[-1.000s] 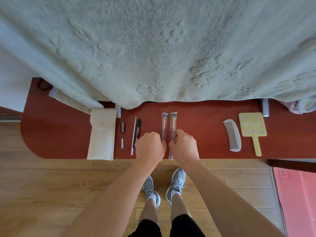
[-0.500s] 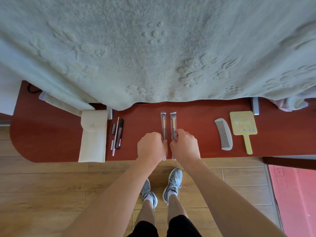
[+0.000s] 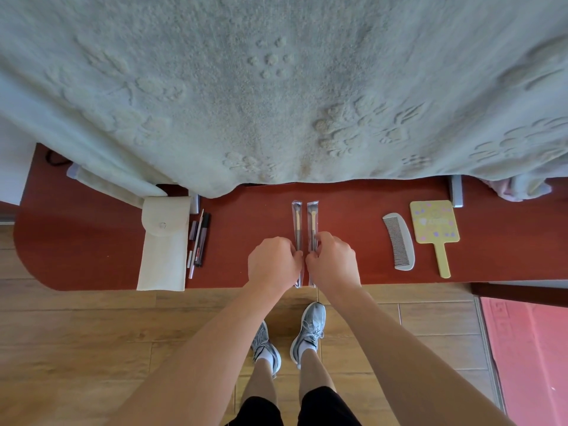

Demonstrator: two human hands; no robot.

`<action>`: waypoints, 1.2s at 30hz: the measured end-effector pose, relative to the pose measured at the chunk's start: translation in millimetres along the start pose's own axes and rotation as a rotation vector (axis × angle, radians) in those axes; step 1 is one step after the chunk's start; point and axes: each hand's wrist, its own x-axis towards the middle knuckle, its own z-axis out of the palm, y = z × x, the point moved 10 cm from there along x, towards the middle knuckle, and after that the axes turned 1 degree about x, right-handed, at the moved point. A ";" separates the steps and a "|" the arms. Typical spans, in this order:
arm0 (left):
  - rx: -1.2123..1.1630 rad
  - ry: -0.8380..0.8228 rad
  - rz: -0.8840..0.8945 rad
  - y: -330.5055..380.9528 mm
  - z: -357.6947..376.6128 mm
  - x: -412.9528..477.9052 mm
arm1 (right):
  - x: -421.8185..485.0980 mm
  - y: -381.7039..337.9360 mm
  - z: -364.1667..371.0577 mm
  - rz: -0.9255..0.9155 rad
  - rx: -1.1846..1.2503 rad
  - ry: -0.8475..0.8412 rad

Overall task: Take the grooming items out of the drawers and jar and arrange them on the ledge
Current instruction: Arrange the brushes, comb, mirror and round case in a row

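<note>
Two makeup brushes in clear sleeves lie side by side on the red-brown ledge [image 3: 92, 241], pointing away from me. My left hand [image 3: 273, 262] pinches the left brush [image 3: 297, 222] near its handle. My right hand [image 3: 335, 261] pinches the right brush [image 3: 313, 221] the same way. Left of them lie a cream snap pouch [image 3: 164, 244] and a cluster of slim cosmetic pencils and tubes [image 3: 199, 238]. To the right are a white comb [image 3: 399, 241] and a yellow hand mirror [image 3: 435, 226]. No drawers or jar are in view.
A pale green blanket [image 3: 276, 87] hangs over the back of the ledge. Wooden floor [image 3: 76, 333] and my grey sneakers [image 3: 309, 330] are below the ledge's front edge. A pink mat [image 3: 531, 348] lies at the right.
The slim pencils and tubes now lie closer together beside the pouch. Both hands stay on the two brushes; the view has shifted slightly.
</note>
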 end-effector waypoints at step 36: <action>-0.033 0.094 -0.076 -56.9 -45.8 -7.8 | -3.5 -27.6 -14.3 -0.012 0.027 0.063</action>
